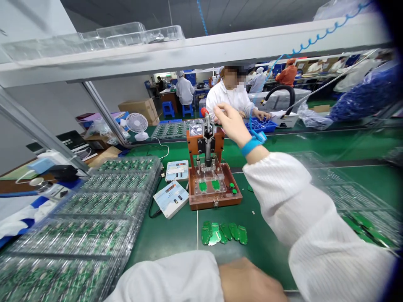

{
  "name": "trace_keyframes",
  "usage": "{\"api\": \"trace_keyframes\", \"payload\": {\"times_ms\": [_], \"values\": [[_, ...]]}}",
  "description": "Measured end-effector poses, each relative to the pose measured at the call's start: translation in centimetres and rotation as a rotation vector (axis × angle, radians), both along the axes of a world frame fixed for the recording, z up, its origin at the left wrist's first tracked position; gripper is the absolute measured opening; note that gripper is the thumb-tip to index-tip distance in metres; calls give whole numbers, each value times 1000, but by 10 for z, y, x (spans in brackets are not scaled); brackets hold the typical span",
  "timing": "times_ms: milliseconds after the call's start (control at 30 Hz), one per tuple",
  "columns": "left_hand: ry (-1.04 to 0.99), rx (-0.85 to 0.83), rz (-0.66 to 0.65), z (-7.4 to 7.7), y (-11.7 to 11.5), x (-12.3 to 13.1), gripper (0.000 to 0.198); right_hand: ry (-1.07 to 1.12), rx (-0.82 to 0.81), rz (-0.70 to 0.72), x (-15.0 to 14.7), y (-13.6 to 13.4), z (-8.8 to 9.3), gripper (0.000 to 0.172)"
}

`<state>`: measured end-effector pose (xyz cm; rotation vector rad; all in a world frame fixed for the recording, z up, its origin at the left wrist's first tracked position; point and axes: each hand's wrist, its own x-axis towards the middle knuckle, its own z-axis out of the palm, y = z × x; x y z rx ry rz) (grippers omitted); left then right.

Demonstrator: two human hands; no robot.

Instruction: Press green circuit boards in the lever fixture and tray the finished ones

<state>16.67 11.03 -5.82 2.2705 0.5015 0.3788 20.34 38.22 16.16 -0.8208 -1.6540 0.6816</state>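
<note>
My right hand (232,122) is raised just right of the red knob (204,112) on an upright toggle clamp (208,136). Its fingers are stretched out and slightly apart, with a gap to the knob. The clamp belongs to a brown test fixture (201,204), where two small green circuit boards (215,185) sit in a clear plate under the press. Across the bottom edge, my left hand (252,280) is smeared by motion and its fingers cannot be made out. Several loose green circuit boards (224,233) lie on the mat between that hand and the fixture.
Stacked clear trays (126,209) of boards fill the left side. Two white meter boxes (171,199) stand beside the fixture. More clear trays (349,197) lie at right. A blue strap (252,144) with a coiled cord circles my right wrist. A co-worker (228,94) sits opposite.
</note>
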Motion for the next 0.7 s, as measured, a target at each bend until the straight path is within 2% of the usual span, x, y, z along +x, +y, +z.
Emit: {"api": "trace_keyframes", "payload": {"times_ms": [33,67,167,200,267,333,400,500,600,700], "values": [[-54,81,67,10,7,-11,31,19,44,-21,14,-6,-16,29],[-128,174,187,20,14,-25,34,43,87,-41,28,-15,-35,32],[-207,350,736,44,44,-74,33,-88,94,-166,57,-49,-101,33],[-207,406,885,48,54,-89,31,-141,70,-161,61,-61,-123,31],[-122,503,1059,50,75,-113,25,-227,51,-128,59,-83,-160,31],[-23,571,1120,45,91,-127,21,-287,51,-114,50,-97,-184,31],[55,591,1142,39,103,-130,26,-328,52,-108,40,-103,-195,31],[95,572,1156,33,112,-127,28,-361,32,-74,30,-101,-193,25],[10,553,1168,34,112,-123,23,-340,-11,-16,29,-97,-184,16],[-145,531,1200,37,105,-123,20,-266,-84,69,36,-100,-176,15]]}}
